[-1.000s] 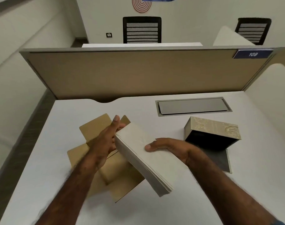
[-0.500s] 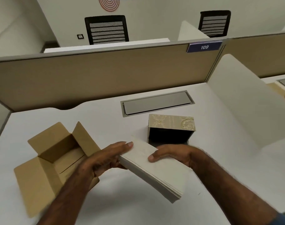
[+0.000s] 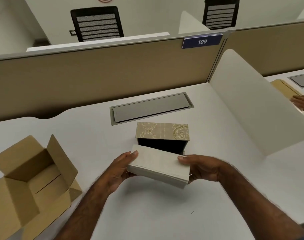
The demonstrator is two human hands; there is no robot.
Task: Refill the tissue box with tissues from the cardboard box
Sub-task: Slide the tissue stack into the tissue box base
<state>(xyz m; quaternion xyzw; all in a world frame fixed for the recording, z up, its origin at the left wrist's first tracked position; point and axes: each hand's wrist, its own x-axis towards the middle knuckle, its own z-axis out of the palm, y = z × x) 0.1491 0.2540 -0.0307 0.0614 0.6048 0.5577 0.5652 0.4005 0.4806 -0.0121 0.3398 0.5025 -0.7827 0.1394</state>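
A thick stack of off-white tissues [image 3: 159, 166] hangs level above the desk, gripped at both ends. My left hand [image 3: 119, 168] clasps its left end and my right hand [image 3: 202, 168] its right end. Just behind the stack stands the tissue box [image 3: 162, 133], gold-patterned, lying on its side with its dark open cavity facing me. The stack's far edge overlaps the lower part of that opening. The brown cardboard box [image 3: 26, 179] sits at the left edge of the desk, flaps spread open, with no tissues visible inside.
A grey cable hatch [image 3: 150, 107] is set into the white desk [image 3: 147, 213] behind the tissue box. A beige partition [image 3: 95, 70] closes the back, a white divider [image 3: 251, 110] the right. Beyond the divider, another person's hand [image 3: 302, 102] rests beside a cardboard box.
Both hands carried the tissue stack rightward from over the cardboard box to the mouth of the tissue box and levelled it. The camera swung right with them.
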